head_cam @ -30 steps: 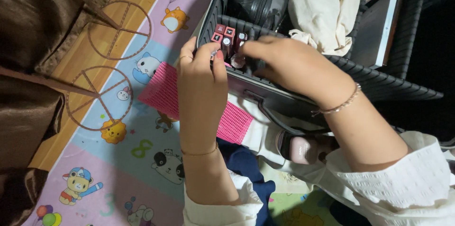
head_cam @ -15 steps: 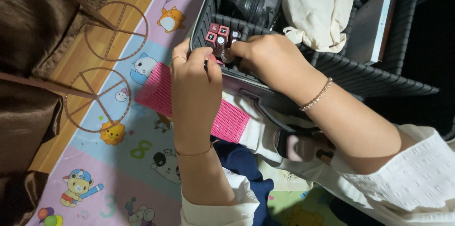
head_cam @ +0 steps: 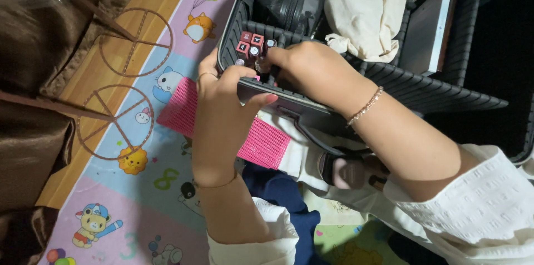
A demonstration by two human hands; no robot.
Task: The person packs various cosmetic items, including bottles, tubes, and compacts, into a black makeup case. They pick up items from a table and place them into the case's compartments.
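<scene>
A left hand (head_cam: 225, 106) grips the rim of a dark ribbed case (head_cam: 311, 103), fingers closed over it, while the right hand (head_cam: 303, 65) pinches among small red-capped cosmetic tubes (head_cam: 248, 45) in its corner; a nudge could topple them.

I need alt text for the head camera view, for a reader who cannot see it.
Two hands reach into a dark ribbed basket: the left hand grips its near rim, the right hand touches small red tubes inside. A pink mesh item lies beneath on a cartoon play mat.
</scene>
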